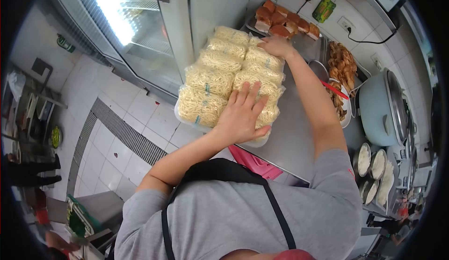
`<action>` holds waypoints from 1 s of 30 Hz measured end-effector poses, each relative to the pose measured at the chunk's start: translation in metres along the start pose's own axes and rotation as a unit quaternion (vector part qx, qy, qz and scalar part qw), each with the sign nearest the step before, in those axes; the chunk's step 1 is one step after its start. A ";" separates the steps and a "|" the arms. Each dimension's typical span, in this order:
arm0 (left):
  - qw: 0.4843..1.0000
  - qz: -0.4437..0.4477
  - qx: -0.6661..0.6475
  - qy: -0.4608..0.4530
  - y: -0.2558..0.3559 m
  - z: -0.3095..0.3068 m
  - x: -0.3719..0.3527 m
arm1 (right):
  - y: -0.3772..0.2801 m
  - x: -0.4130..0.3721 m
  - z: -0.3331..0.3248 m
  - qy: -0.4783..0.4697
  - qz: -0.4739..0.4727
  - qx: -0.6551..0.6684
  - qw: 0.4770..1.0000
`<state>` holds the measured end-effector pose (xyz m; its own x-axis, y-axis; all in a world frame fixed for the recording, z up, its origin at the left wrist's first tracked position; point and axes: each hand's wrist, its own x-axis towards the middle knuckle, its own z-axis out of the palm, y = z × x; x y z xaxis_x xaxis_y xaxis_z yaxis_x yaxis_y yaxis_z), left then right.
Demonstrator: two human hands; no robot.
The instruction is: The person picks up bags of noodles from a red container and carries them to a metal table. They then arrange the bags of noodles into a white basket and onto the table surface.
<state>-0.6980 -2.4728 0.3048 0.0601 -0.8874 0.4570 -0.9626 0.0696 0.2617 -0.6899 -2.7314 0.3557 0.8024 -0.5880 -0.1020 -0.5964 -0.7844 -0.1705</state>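
Clear bags of pale yellow noodles (206, 75) lie packed in two rows on a white tray (178, 114), whose near left part reaches past the counter's edge. My left hand (241, 113) rests flat on the near right bags, fingers spread. At the far right end of the row, my right hand (277, 46) touches the last bags with its fingers stretched out over them. Part of those fingertips is hard to make out against the plastic.
Browned meat chunks (280, 21) and roasted meat (343, 66) lie along the wall. A red-handled utensil (334, 90), a large cooker (381, 110) and rice-filled bowls (364, 159) stand right. Left is a glass-door fridge (140, 40); below the counter's edge, something pink (255, 163).
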 end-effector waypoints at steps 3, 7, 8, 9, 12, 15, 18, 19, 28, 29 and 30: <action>1.000 0.000 0.004 0.009 0.001 0.002 -0.001 | -0.009 0.041 -0.006 0.090 -0.016 -0.058 0.994; 0.999 -0.001 -0.029 0.017 -0.004 0.000 0.001 | -0.053 0.078 0.026 -0.021 -0.072 0.148 0.986; 0.998 0.002 -0.053 0.020 -0.005 0.001 -0.001 | -0.059 0.072 0.041 -0.018 -0.092 0.079 0.992; 0.998 -0.005 -0.062 0.012 -0.005 0.000 -0.003 | -0.055 0.078 0.049 -0.031 -0.088 0.082 0.992; 0.997 0.003 -0.075 -0.002 -0.005 -0.002 -0.003 | -0.031 0.091 0.057 0.079 -0.161 0.092 0.979; 0.994 0.047 -0.094 0.018 -0.002 -0.008 -0.008 | -0.018 0.018 0.021 0.260 -0.214 0.196 0.921; 0.994 0.080 -0.061 0.053 0.015 -0.016 -0.008 | 0.018 -0.110 0.021 0.407 -0.131 0.334 0.840; 0.991 0.089 -0.050 0.081 0.024 -0.018 -0.008 | 0.041 -0.144 0.038 0.494 -0.103 0.291 0.813; 0.915 0.314 -0.245 -0.063 0.125 0.039 0.005 | 0.244 -0.482 0.132 0.553 0.526 -0.162 0.626; 0.910 0.322 -0.252 -0.063 0.131 0.051 0.000 | 0.281 -0.520 0.152 0.543 0.629 -0.011 0.556; 0.903 0.332 -0.256 -0.095 0.135 0.064 -0.005 | 0.318 -0.551 0.181 0.525 0.673 0.125 0.506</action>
<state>-0.8452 -2.4879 0.2830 -0.5778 -0.6318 0.5167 -0.5186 0.7731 0.3652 -1.3181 -2.6205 0.1801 -0.8580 -0.4407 0.2639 -0.4621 0.4379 -0.7711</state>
